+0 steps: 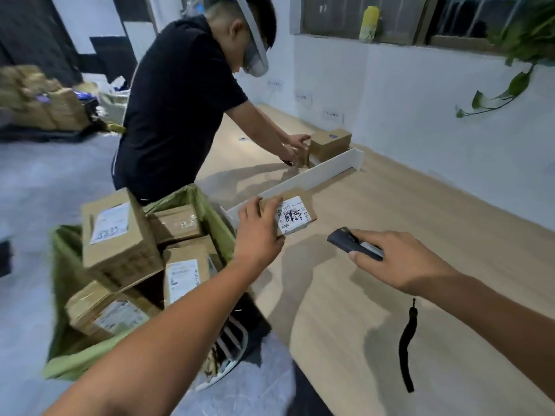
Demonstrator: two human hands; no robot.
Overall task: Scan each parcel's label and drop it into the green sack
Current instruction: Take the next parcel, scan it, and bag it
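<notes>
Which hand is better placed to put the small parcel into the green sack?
The left hand: it holds the parcel, and the sack is right beside it. The right hand holds the scanner.

Your parcel [295, 213] is brown cardboard, its label [289, 220] white with black print and scrawl. Your scanner [354, 245] is black with a pale strip. The sack [64, 280] is olive green, filled with brown boxes [117, 235] bearing white labels. The surface [435, 211] shows pale wood grain, and the strap [406, 346] is black.
</notes>
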